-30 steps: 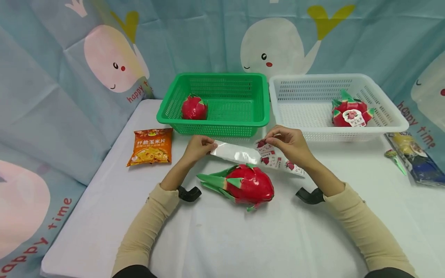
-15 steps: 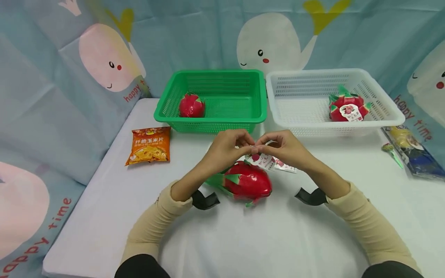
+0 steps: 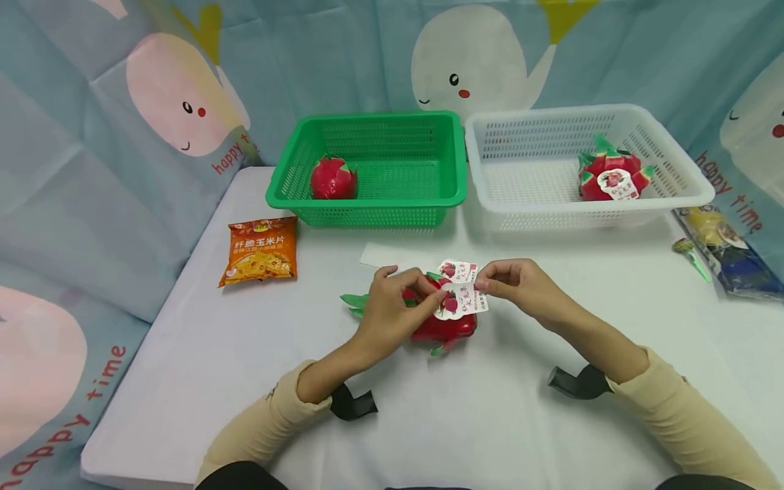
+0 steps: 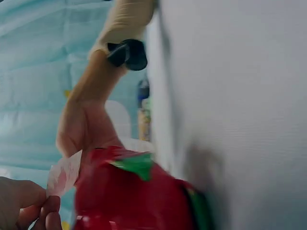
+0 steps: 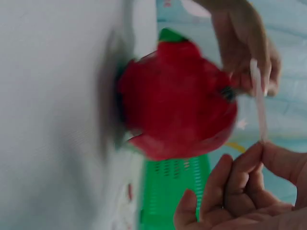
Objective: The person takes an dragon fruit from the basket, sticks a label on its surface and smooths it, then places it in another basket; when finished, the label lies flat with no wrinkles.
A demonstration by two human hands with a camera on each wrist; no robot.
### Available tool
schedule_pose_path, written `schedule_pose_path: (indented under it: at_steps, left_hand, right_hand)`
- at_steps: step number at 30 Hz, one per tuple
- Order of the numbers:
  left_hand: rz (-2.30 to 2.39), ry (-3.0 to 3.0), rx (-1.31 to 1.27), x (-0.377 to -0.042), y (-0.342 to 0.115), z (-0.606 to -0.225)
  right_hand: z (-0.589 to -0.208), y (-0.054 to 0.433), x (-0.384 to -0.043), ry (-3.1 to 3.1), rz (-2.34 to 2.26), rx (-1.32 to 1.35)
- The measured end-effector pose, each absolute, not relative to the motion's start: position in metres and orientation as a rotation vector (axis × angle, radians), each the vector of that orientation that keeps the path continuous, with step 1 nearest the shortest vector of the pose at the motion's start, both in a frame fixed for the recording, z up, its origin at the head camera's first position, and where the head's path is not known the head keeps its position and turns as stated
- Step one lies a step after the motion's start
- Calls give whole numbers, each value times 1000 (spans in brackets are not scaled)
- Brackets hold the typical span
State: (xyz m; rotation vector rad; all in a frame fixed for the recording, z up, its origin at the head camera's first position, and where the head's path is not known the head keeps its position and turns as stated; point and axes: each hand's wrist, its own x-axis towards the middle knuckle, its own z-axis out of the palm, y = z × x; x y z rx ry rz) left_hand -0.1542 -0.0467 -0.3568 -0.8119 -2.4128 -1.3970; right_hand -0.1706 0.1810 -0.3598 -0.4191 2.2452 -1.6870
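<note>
A white sticker (image 3: 468, 301) with a dragon fruit picture is pinched at its left edge by my left hand (image 3: 392, 309) and at its right side by my right hand (image 3: 520, 287). Directly beneath it lies a red toy dragon fruit (image 3: 444, 331) with green leaves, partly covered by the left hand and the sticker. In the right wrist view the sticker (image 5: 259, 103) is edge-on, just off the fruit's (image 5: 172, 100) skin. Behind the fruit, a white sticker sheet (image 3: 392, 256) rests on the table, with another printed sticker (image 3: 461, 269) at its right part.
A green basket (image 3: 367, 203) at the back holds a red fruit (image 3: 333, 178). Beside it, a white basket (image 3: 588, 206) holds a labelled dragon fruit (image 3: 612, 175). An orange snack bag (image 3: 260, 250) is at left; a lollipop (image 3: 691, 257) and a blue packet (image 3: 735, 262) lie right.
The right hand had a sticker lifted at the sheet while the left held the sheet's end. The left hand left the sheet, took the sticker's other edge, and both hands came nearer over the fruit.
</note>
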Motion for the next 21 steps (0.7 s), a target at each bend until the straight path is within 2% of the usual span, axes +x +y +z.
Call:
schedule_pose_path:
  at_steps: [13,18,21]
  left_hand:
    - [-720,-2360,-864,-143,-42,-379]
    - [-749,-2388,-887,-147,-45,-386]
    - [-788,-2409,-905,-148,-47,-385]
  right_hand:
    - [-392,171,-181,2170,-1626,-401]
    - [-398,173,-183,2280,-1625,-406]
    - [-391,172,-184,2520,-1513,-571]
